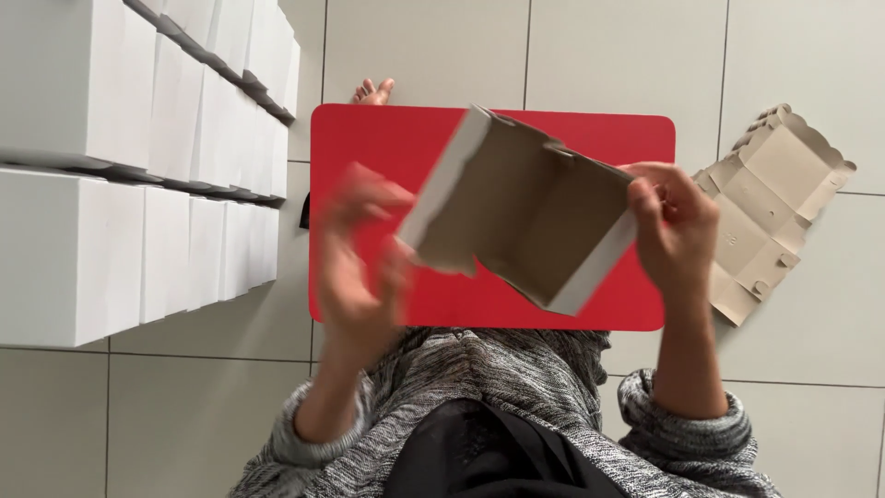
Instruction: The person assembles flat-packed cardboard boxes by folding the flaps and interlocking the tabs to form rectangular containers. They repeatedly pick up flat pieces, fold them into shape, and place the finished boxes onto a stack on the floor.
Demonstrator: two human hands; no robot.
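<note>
A partly folded cardboard box [521, 207], brown inside and white outside, hangs tilted above a red board [387, 138]. My right hand [673, 226] grips the box at its right edge. My left hand [364, 263] is blurred with motion at the box's lower left corner, fingers spread; whether it touches the box I cannot tell. Both arms wear grey knit sleeves.
Stacks of finished white boxes [138, 175] fill the left side. A flat, unfolded cardboard blank [770, 207] lies on the tiled floor to the right of the red board. A bare foot [373, 91] shows beyond the board's far edge.
</note>
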